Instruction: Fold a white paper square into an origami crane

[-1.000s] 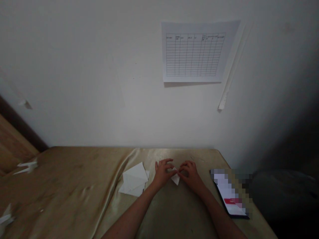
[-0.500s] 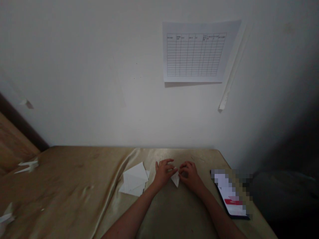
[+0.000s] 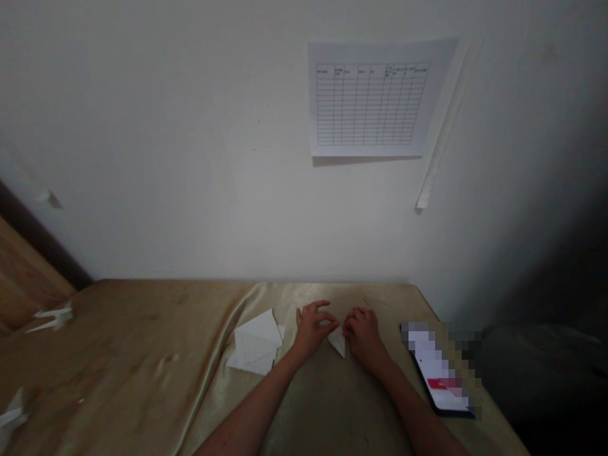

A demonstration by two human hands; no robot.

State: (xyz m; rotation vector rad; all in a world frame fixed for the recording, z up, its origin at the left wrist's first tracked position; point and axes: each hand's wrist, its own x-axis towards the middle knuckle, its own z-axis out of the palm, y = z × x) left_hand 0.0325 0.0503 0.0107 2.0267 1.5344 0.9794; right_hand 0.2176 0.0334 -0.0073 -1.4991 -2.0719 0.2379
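Observation:
A small folded white paper with a point toward me lies between my hands on the gold cloth. My left hand pinches its upper left part between thumb and index finger, the other fingers raised. On the right edge of the paper, the curled fingers of my right hand are closed. A stack of white paper sheets lies to the left of my left hand.
The gold cloth covers the table against the wall. A phone lies at the right edge, partly pixelated. Folded white papers rest at the far left. A printed table sheet hangs on the wall.
The folded paper has shifted and turned slightly, its lower tip now further right. The fingers of my right hand have drawn closer together on it.

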